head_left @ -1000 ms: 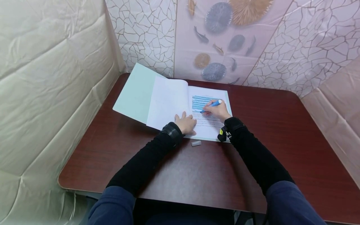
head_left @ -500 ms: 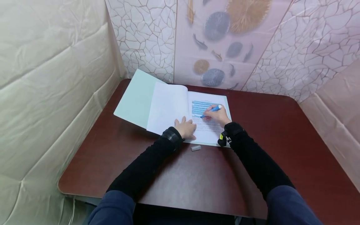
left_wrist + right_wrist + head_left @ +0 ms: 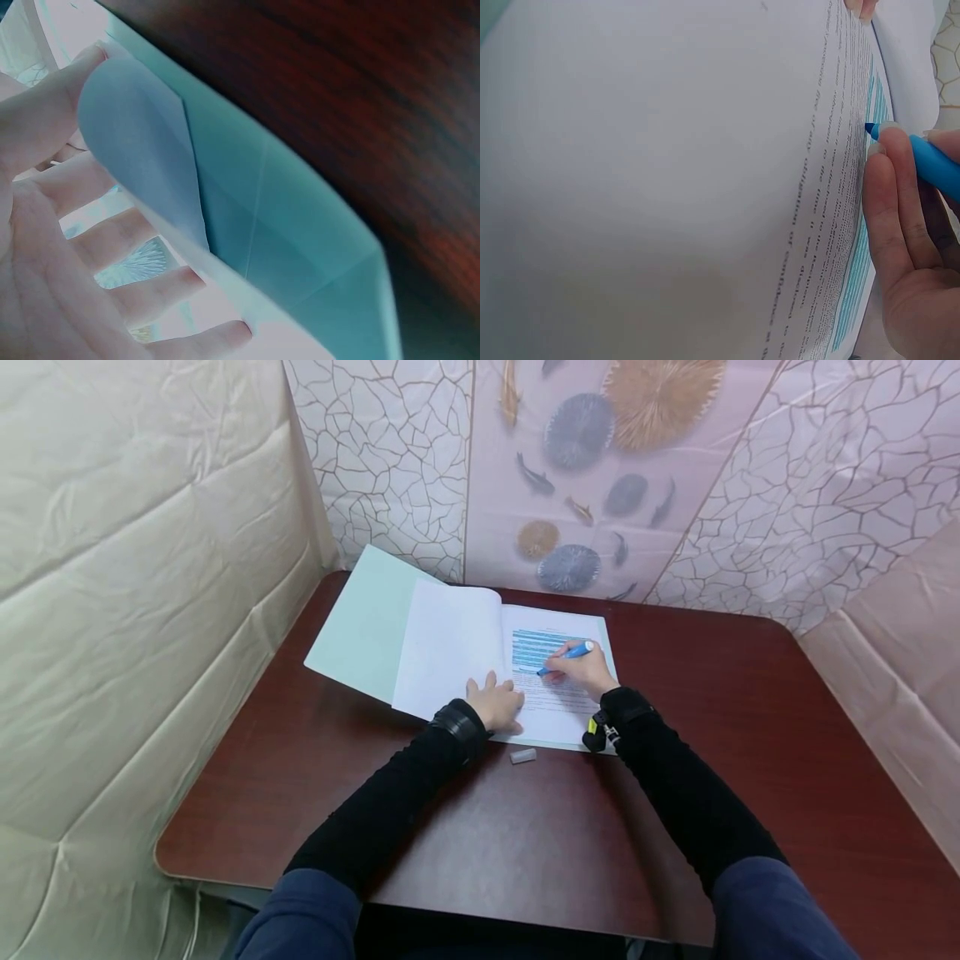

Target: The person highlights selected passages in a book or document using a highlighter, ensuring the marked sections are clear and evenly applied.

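Note:
My right hand (image 3: 581,668) pinches a blue highlighter (image 3: 577,650), its tip down at a printed page (image 3: 555,727). In the right wrist view the dark blue tip of the highlighter (image 3: 930,166) is right at the lines of text, beside the blue stripes (image 3: 853,281). Blue stripes (image 3: 531,647) cover the upper lines of that page. With fingers spread, my left hand (image 3: 495,703) rests on the pages near the fold. The left wrist view shows its fingers (image 3: 120,240) against the curved white sheet (image 3: 139,135) over the pale green cover (image 3: 315,217).
The pale green folder (image 3: 363,618) lies open on the dark red table (image 3: 712,693), its left cover slightly raised. A small whitish cap (image 3: 522,756) lies just in front of the folder. A patterned wall covering (image 3: 570,485) stands behind the table, cream fabric (image 3: 150,610) at the left.
The highlighter tip has shifted slightly right along the text. The left hand keeps its place on the pages. The whole head view has tilted up a little.

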{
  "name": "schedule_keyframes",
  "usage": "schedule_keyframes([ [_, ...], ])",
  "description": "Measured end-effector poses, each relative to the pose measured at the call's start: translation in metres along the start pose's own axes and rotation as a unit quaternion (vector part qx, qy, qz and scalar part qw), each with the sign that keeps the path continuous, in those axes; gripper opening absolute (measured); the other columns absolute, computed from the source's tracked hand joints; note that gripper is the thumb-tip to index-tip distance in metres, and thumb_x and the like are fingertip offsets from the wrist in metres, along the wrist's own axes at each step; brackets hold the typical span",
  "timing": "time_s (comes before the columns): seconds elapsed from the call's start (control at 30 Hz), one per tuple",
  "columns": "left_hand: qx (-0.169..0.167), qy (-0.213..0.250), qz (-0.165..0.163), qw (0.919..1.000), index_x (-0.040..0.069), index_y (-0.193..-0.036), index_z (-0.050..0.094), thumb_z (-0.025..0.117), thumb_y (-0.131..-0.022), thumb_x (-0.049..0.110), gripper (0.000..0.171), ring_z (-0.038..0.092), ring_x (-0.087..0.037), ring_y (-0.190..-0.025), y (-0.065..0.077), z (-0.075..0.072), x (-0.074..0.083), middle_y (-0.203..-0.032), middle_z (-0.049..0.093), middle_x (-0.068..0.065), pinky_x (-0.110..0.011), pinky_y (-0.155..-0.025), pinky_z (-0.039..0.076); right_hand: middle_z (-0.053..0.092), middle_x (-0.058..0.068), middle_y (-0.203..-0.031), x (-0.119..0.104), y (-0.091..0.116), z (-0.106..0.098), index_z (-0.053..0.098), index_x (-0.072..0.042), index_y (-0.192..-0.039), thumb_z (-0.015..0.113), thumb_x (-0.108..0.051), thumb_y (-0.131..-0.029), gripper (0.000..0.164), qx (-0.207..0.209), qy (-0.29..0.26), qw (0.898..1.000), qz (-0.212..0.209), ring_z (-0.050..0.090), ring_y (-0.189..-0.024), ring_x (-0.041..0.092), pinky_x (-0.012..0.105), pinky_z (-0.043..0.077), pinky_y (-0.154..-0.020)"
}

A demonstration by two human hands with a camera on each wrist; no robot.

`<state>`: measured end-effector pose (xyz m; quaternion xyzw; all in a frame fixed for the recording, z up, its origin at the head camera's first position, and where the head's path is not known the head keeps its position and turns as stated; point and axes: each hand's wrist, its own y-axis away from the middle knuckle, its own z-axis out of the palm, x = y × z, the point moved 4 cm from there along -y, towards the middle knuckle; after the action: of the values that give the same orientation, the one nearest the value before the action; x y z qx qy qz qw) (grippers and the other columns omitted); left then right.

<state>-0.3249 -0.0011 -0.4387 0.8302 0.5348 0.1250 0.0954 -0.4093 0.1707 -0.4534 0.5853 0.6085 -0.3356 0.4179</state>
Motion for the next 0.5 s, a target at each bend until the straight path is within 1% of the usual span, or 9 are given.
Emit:
schedule_keyframes([
  [0.17, -0.004, 0.001, -0.002, 1.0, 0.022, -0.144, 0.046, 0.064, -0.089, 0.044, 0.062, 0.022, -0.035, -0.146, -0.002, 0.0012, -0.001, -0.154, 0.037, -0.005, -0.062, -0.115, 0.021, 0.076, 0.015, -0.086, 0.0009, 0.0002, -0.0007, 0.065, -0.002, -0.091, 0.073, -0.017, -0.085, 0.018, 0.002, 0.009, 1.0, -0.004, 0.075, -0.075, 0.017, 0.031, 0.057, -0.083],
  [0.23, -0.005, 0.003, -0.003, 1.0, 0.022, -0.145, 0.045, 0.064, -0.089, 0.044, 0.063, 0.021, -0.036, -0.147, -0.0024, 0.001, -0.0012, -0.155, 0.036, -0.005, -0.062, -0.115, 0.021, 0.075, 0.017, -0.087, 0.0008, 0.0006, -0.0009, 0.064, -0.001, -0.091, 0.072, -0.017, -0.085, 0.018, 0.0, 0.009, 1.0, -0.006, 0.075, -0.075, 0.018, 0.031, 0.058, -0.083],
  [0.4, -0.006, 0.002, -0.005, 1.0, 0.022, -0.145, 0.045, 0.064, -0.088, 0.045, 0.063, 0.02, -0.035, -0.147, -0.0034, 0.0012, -0.0012, -0.156, 0.035, -0.004, -0.062, -0.115, 0.02, 0.075, 0.017, -0.088, 0.0004, 0.0014, -0.0016, 0.062, -0.001, -0.089, 0.071, -0.014, -0.086, 0.016, -0.001, -0.006, 1.0, -0.004, 0.075, -0.074, 0.018, 0.032, 0.06, -0.074],
  [0.5, -0.008, 0.001, -0.007, 0.9999, 0.023, -0.145, 0.045, 0.064, -0.089, 0.044, 0.062, 0.019, -0.035, -0.148, -0.0043, 0.0017, -0.0012, -0.157, 0.034, -0.003, -0.062, -0.115, 0.02, 0.075, 0.018, -0.09, 0.0002, 0.0013, -0.0021, 0.061, -0.001, -0.088, 0.071, -0.014, -0.086, 0.016, -0.001, -0.004, 1.0, -0.001, 0.075, -0.075, 0.018, 0.031, 0.06, -0.072],
])
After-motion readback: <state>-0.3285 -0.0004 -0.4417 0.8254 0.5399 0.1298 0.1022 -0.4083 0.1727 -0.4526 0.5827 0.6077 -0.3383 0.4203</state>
